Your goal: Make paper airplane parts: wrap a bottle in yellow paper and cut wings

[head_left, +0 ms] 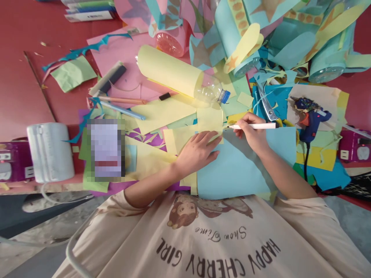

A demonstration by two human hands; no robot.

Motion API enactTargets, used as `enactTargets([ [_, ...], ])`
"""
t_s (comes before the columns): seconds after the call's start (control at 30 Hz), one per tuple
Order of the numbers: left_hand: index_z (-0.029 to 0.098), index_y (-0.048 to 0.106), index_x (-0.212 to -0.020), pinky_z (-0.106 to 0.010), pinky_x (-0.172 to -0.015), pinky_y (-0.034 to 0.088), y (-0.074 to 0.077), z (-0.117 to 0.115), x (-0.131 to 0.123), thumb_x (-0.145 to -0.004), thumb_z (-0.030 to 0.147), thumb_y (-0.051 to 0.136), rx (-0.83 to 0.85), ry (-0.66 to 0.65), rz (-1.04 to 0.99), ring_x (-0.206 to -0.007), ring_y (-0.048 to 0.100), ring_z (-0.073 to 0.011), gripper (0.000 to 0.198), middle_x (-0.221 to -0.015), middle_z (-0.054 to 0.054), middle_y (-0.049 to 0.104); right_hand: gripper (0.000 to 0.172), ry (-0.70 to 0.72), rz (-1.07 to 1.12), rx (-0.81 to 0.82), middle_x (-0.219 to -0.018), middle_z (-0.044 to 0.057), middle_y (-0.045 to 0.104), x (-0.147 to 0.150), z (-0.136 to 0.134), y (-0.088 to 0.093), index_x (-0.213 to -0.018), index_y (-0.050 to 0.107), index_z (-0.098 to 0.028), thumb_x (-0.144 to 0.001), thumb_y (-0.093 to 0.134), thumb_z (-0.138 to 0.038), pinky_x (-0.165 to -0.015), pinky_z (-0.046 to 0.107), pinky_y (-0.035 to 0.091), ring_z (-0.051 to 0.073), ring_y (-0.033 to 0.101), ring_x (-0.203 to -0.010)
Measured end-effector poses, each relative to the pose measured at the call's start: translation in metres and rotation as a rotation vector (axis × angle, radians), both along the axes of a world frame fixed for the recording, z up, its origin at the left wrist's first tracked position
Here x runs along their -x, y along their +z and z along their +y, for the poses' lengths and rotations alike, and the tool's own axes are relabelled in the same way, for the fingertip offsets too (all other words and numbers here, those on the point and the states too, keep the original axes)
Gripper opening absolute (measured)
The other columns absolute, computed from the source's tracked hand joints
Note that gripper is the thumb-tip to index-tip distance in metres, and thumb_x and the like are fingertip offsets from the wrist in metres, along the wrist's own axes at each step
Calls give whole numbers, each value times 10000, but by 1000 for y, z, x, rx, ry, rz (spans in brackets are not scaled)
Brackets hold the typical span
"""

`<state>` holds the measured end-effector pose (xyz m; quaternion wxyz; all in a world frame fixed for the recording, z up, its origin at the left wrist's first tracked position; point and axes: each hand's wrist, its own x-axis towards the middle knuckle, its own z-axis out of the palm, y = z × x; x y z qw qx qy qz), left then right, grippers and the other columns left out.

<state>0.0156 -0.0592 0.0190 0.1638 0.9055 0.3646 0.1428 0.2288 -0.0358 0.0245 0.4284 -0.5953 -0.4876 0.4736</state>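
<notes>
My right hand [252, 133] is closed round a white marker [259, 126], its tip at the right edge of a small pale yellow paper piece [210, 119]. Spread flat, my left hand [199, 150] presses near the lower edge of that piece, its fingertips over the paper. Under both lies a light blue sheet [243, 170], with more yellow paper [189, 177] along its left side. Just beyond my hands a clear plastic bottle [207, 88] with a blue cap [224, 96] lies on its side, wrapped in pale yellow paper [171, 71].
Paper-covered bottles [236, 42] crowd the far side. Metal scissors [266, 102] and a blue glue gun [311, 121] lie to the right. At left are a blurred phone [106, 148], a white case [50, 152], pens [121, 110] and a black pen cap [164, 96].
</notes>
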Motion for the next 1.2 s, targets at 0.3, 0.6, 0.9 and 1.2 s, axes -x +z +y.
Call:
enactTargets([
  [0.3,203,633,-1170,-382,-1028,521,31,51,42,-954,305,472,153,222,-151,-1168,631,-204,288,-1259,-75,667,306,43,51,-48,-549,-41,587,-3,-1,-4,-694,591,-223,-824,645,-494,-403,219,410,89,527,-451],
  [0.6,286,651,-959,-450,-842,552,-3,99,84,-852,268,585,-194,567,59,-972,634,-255,126,-971,-44,702,267,111,83,-48,-562,-46,600,-3,1,-3,-725,619,-207,-834,663,-447,-427,196,421,68,528,-463],
  [0.9,215,638,-899,-310,-778,544,42,73,59,-829,247,597,363,474,-237,-796,659,-147,88,-857,5,718,190,124,254,-2,-701,8,695,-6,1,26,-828,700,-204,-802,642,-383,-545,265,538,125,641,-599],
  [1.2,169,676,-930,-255,-777,528,41,38,14,-801,323,660,782,287,-662,-797,653,-129,201,-909,-41,722,201,138,544,249,-699,11,718,8,-13,46,-821,646,-213,-714,584,-372,-539,287,552,155,665,-588],
])
